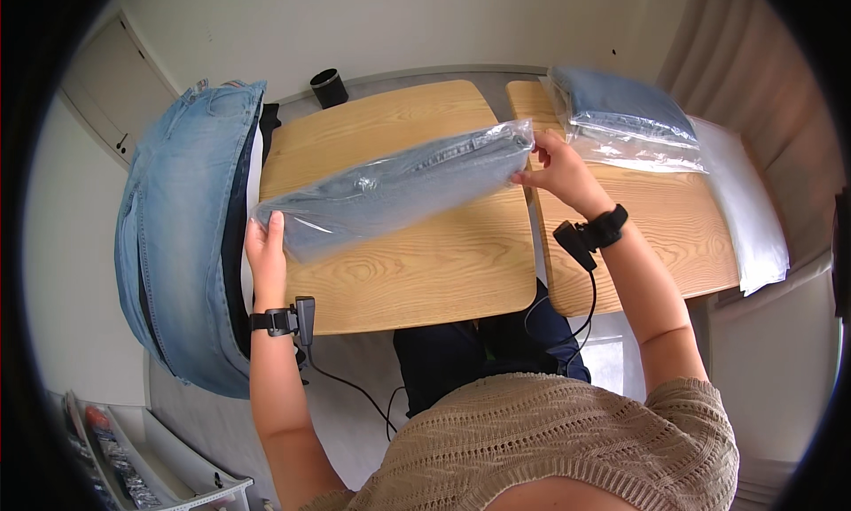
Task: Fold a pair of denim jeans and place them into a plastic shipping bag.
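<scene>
A folded pair of light blue jeans in a clear plastic bag [390, 187] is held aslant over the left wooden table [443, 285]. My left hand [268, 249] grips its near left end, thumb on top. At the far right end, my right hand [560, 172] pinches the bag's corner between thumb and fingers. The plastic is creased and shiny over the denim. I cannot tell whether the bag's underside touches the tabletop.
Light blue jeans [182, 218] hang in a pile at the left. On the right table [620, 218] lie bagged, folded jeans [625, 108] and a stack of clear bags [740, 201]. A black bin [329, 87] stands behind. White storage trays [191, 462] sit lower left. Cables trail from both wrists.
</scene>
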### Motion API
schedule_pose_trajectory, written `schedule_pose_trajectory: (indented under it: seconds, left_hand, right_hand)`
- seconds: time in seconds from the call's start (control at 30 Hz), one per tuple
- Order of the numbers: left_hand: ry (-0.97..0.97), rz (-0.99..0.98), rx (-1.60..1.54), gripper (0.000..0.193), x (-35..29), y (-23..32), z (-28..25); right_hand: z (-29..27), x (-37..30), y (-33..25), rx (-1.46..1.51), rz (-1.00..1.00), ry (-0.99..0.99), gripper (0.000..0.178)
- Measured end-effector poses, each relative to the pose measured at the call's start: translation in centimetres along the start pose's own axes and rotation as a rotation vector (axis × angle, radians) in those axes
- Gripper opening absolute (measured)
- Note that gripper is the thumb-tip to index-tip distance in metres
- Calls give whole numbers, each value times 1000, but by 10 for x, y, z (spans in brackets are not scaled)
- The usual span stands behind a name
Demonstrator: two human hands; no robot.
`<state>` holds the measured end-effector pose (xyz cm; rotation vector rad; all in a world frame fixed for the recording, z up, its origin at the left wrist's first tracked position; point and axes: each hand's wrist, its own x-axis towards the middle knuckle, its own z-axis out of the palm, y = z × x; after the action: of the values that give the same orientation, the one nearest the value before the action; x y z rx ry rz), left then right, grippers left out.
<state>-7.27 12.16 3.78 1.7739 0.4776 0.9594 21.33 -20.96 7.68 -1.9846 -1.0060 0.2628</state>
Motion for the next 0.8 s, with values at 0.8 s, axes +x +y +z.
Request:
schedule_pose_trajectory:
  seconds: [0.8]
  left_hand:
    - [-84, 21, -12, 38, -7, -1, 13]
  right_hand:
    - [17, 21, 1, 43, 0, 21, 43]
